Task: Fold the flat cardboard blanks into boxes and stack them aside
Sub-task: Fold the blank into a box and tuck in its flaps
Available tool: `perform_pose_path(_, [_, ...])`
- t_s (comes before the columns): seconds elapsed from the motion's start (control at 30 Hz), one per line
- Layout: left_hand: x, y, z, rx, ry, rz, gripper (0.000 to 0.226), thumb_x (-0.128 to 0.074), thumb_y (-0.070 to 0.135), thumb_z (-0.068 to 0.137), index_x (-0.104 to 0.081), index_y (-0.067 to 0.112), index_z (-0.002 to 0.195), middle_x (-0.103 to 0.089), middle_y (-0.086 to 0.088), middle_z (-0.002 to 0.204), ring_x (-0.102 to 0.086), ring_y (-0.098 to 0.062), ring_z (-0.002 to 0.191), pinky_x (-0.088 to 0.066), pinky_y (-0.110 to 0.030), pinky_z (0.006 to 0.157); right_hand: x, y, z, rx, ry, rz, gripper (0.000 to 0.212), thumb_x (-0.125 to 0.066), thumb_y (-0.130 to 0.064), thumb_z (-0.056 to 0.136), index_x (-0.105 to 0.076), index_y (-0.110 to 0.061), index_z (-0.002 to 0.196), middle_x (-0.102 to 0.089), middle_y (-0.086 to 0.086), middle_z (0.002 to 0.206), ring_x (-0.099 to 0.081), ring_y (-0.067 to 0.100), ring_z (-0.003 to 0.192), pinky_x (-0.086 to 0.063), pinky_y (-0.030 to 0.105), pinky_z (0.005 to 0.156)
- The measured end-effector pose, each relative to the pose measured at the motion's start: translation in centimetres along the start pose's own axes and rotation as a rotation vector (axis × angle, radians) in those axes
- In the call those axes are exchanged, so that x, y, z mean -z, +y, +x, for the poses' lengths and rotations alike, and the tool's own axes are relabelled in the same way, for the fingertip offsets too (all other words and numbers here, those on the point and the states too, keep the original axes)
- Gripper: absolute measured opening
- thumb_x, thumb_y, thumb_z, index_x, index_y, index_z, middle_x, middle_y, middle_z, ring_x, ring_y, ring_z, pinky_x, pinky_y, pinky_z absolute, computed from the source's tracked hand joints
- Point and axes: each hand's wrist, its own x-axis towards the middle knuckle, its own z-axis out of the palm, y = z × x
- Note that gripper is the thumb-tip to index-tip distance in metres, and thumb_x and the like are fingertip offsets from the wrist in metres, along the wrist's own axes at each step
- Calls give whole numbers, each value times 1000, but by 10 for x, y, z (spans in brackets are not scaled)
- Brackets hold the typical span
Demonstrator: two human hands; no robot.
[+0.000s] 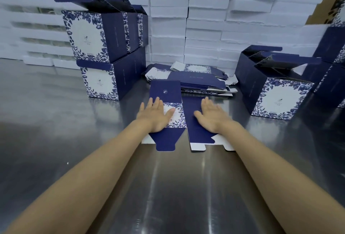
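Hands flat on flat blank [183,121] lying on steel table [74,140], left hand [155,116] and right hand [212,117] both palm-down with fingers straight, gripping nothing, blank pile [197,81] just behind, folded boxes [104,47] stacked far left, another [276,92] right.

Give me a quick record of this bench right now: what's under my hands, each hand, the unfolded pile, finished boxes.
Under hands: flat navy-and-white floral cardboard blank on the steel table
Left hand: open, flat on its floral panel
Right hand: open, flat on its navy panel
Unfolded pile: flat blanks just behind
Finished boxes: two-high stack at left; open-lidded boxes at right
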Motion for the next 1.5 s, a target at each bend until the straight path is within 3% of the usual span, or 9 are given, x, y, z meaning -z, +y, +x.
perform_pose_path(0.27, [-2,2,-2,133,31,-2,82,-13,63,97,6,8,153,18,-21,158,20,-36,145,11,-47,118,-1,15,-3,-104,50,17,78,-17,-55,99,11,-4,152,8,18,161,9,28,149,6,40,120])
perform_pose_path(0.43, [-5,-4,-2,95,117,-124,73,-19,57,99,-10,11,154,-4,-18,161,0,-32,149,1,-44,119,-1,22,-7,-68,95,201,66,-19,-53,100,6,-26,154,-12,14,161,-6,27,149,-7,39,118])
perform_pose_path(0.6, [4,-13,-7,124,430,-726,46,-42,36,98,-46,18,140,-47,-4,144,-46,-23,128,-34,-33,105,8,29,-16,-23,321,859,48,-41,-38,100,-35,-37,148,-40,-8,150,-38,11,135,-26,20,96])
perform_pose_path(0.7, [13,-11,-11,81,495,-1283,31,-48,23,97,-56,20,127,-62,1,118,-63,-1,93,-48,-17,75,13,37,-20,79,320,1198,48,-56,-16,95,-49,-28,141,-51,-15,134,-49,-7,118,-35,0,83])
perform_pose_path(0.83, [24,-3,-17,-17,303,-1809,24,-51,20,99,-59,21,121,-68,-5,114,-67,-18,100,-51,-31,82,18,52,-16,56,266,1452,47,-59,-14,94,-51,-21,139,-59,-8,130,-61,2,112,-49,20,94])
perform_pose_path(1.0, [6,17,-26,-272,295,-1321,37,-53,-14,87,-63,13,111,-72,1,102,-66,-13,98,-56,-34,84,17,47,-13,-5,330,1654,30,-49,-24,100,-56,-18,129,-70,-13,106,-68,-5,79,-51,11,62])
perform_pose_path(1.17, [2,21,-32,-545,136,-1084,48,-54,11,88,-43,41,124,-56,23,124,-51,6,117,-43,-12,92,17,34,-16,16,241,1695,31,-49,-35,101,-58,-19,126,-65,-6,91,-61,13,76,-48,24,54])
perform_pose_path(1.37, [2,19,-26,-253,379,-1156,26,-43,29,102,-56,17,121,-66,-9,117,-61,-24,109,-48,-44,99,10,26,-19,47,360,1503,37,-55,-26,97,-53,-3,126,-61,13,120,-63,14,92,-53,21,70])
perform_pose_path(1.5, [1,15,-19,-125,569,-1128,46,-36,30,104,-60,-7,92,-62,-20,77,-60,-31,72,-48,-38,68,10,20,-22,255,417,1071,50,-67,-25,89,-48,-18,134,-49,1,124,-51,-10,104,-42,7,88])
